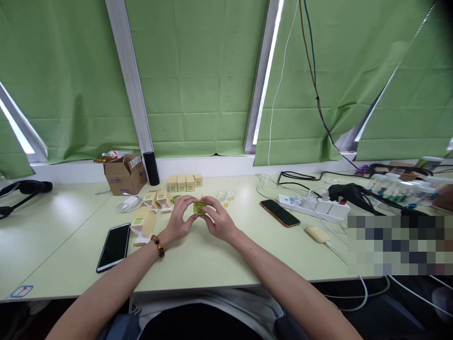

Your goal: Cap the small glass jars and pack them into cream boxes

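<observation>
Over the middle of the table, my left hand (180,218) and my right hand (218,219) grip a small green square container (199,207) between them. Its open-looking face is turned toward me, and fingers cover parts of its sides. Just behind my left hand, a piece of another green item (176,198) shows, mostly hidden. Opened cream cartons with green labels lie to the left, one of them a carton (143,225) near my left wrist. Beyond my right hand stand several small clear cups (225,197) with yellow bits in them.
Closed small boxes (181,183) stand in a row at the back. On the left are a white phone (113,247), a coiled cable (129,203), a cardboard box (125,174) and a black cylinder (151,168). A dark phone (279,213) and a power strip (314,208) lie right.
</observation>
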Demonstrator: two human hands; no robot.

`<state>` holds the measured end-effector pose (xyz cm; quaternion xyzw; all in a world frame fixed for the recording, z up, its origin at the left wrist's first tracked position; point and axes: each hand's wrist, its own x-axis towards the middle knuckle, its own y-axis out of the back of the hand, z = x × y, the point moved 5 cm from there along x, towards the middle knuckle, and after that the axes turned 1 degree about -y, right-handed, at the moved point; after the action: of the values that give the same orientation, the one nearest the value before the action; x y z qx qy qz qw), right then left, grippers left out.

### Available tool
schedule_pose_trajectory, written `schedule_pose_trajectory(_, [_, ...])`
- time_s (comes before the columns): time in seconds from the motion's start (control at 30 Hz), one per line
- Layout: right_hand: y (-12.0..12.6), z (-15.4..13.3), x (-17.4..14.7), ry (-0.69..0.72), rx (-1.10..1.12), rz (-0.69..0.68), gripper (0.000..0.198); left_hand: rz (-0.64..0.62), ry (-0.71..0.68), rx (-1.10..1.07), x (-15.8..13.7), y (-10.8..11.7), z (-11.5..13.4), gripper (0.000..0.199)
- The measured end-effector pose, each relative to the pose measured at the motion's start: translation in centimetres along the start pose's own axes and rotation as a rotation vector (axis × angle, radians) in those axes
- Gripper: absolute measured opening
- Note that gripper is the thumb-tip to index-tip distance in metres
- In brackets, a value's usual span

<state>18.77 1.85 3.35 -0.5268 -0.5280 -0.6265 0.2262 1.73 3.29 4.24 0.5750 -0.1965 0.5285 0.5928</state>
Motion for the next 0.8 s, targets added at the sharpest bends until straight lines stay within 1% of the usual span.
schedule_pose_trajectory(0.1, [0.03, -0.32, 0.17, 0.053, -0.013, -0.020, 0.033, 0.010, -0.031, 0.015, -0.09, 0.08, 0.18, 0.042])
schedule_pose_trajectory(0.2, [-0.06, -0.49, 0.28, 0.073, -0.029, -0.031, 0.034, 0.025, -0.068, 0.032, -0.24, 0.13, 0.33, 0.043])
schedule_pose_trajectory(0.33, [-0.30, -0.44, 0.38, 0.042, -0.025, -0.055, 0.032, 0.049, -0.079, 0.041, -0.38, 0.09, 0.19, 0.044])
schedule_pose_trajectory(0.57, [-0.44, -0.49, 0.63, 0.017, -0.018, -0.110, 0.033, 0.033, -0.054, 0.069, -0.55, -0.09, -0.37, 0.042])
schedule_pose_trajectory(0.67, [-0.44, -0.28, 0.50, 0.007, -0.013, -0.099, 0.033, 0.024, -0.043, 0.067, -0.54, -0.09, -0.41, 0.041])
schedule_pose_trajectory(0.8, [-0.26, 0.05, 0.11, 0.000, -0.006, -0.040, 0.030, 0.020, -0.028, 0.051, -0.38, -0.12, -0.31, 0.039])
